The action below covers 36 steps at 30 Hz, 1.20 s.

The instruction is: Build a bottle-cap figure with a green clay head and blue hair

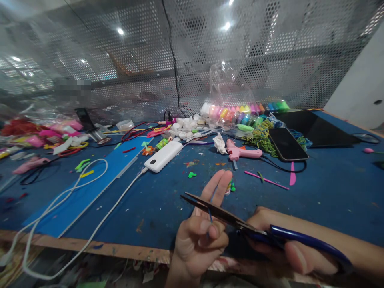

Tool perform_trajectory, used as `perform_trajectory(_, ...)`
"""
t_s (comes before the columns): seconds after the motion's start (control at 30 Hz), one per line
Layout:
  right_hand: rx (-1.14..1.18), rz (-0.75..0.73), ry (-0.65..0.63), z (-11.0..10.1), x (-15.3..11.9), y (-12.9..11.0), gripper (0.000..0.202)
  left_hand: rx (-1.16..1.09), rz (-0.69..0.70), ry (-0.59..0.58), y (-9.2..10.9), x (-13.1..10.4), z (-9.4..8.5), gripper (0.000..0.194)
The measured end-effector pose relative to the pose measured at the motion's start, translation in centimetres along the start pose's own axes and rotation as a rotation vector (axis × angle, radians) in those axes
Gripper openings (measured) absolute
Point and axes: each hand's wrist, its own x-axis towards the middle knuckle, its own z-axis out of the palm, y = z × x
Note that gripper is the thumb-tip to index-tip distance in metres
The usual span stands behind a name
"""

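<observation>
My left hand [204, 236] is raised over the table's front edge, palm toward me, with two fingers stretched up. Its thumb and other fingers pinch a thin blue strand [210, 215]. My right hand [288, 240] is wrapped round the dark blue handles of a pair of scissors [231, 218]. The scissor blades point left, slightly parted, and cross in front of my left hand at the strand. Whether the blades touch the strand cannot be made out. Just behind my left fingertips lies a small item with green balls [233, 187], partly hidden.
A pink glue gun [244, 153], a black phone [288, 144] and green yarn [262, 138] lie behind my hands. A white power bank [163, 157] with a looping cable [105, 218] and a blue sheet [99, 184] are left. Clay pots [237, 114] stand at the back.
</observation>
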Motion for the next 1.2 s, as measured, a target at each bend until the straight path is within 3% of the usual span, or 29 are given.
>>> perform_trajectory(0.1,0.048,0.011,-0.014,0.0,-0.1,0.5,0.072,0.004,-0.001,0.008,0.0,0.0,0.0,0.097)
perform_trajectory(0.2,0.03,-0.063,0.022,-0.3,0.0,1.2,0.069,0.13,0.043,0.102,0.2,-0.2,0.6,0.091)
perform_trajectory(0.3,0.128,-0.136,0.05,-0.7,0.3,2.2,0.066,0.625,0.23,0.351,0.9,-0.4,1.4,0.076)
perform_trajectory(0.4,0.381,-0.153,0.082,-0.9,0.5,3.3,0.064,1.261,0.435,0.673,1.9,-0.8,1.6,0.077)
perform_trajectory(0.47,0.479,-0.175,0.113,-1.0,0.7,3.8,0.064,1.532,0.382,0.761,2.7,-1.1,1.3,0.083)
perform_trajectory(0.53,0.483,-0.192,0.127,-1.1,0.7,3.9,0.064,1.671,0.237,0.724,3.3,-1.3,0.9,0.083)
perform_trajectory(0.6,0.453,-0.192,0.136,-1.1,0.8,3.6,0.062,1.724,0.158,0.673,3.7,-1.4,0.7,0.076)
perform_trajectory(0.67,0.413,-0.188,0.139,-1.2,0.8,3.4,0.061,1.732,0.178,0.656,3.9,-1.3,0.9,0.063)
perform_trajectory(0.77,0.352,-0.156,0.148,-1.3,0.7,3.2,0.061,1.778,0.282,0.631,4.2,-1.1,1.4,0.043)
perform_trajectory(0.9,0.27,-0.087,0.171,-1.4,0.8,3.1,0.064,1.895,0.475,0.62,4.7,-1.0,1.3,0.029)
perform_trajectory(1.07,0.214,-0.014,0.174,-1.4,0.7,3.1,0.068,1.703,0.559,0.705,4.6,-1.3,0.2,0.023)
perform_trajectory(1.2,0.164,-0.041,0.154,-1.8,0.5,3.3,0.063,1.424,0.608,0.78,4.2,-1.2,0.0,0.029)
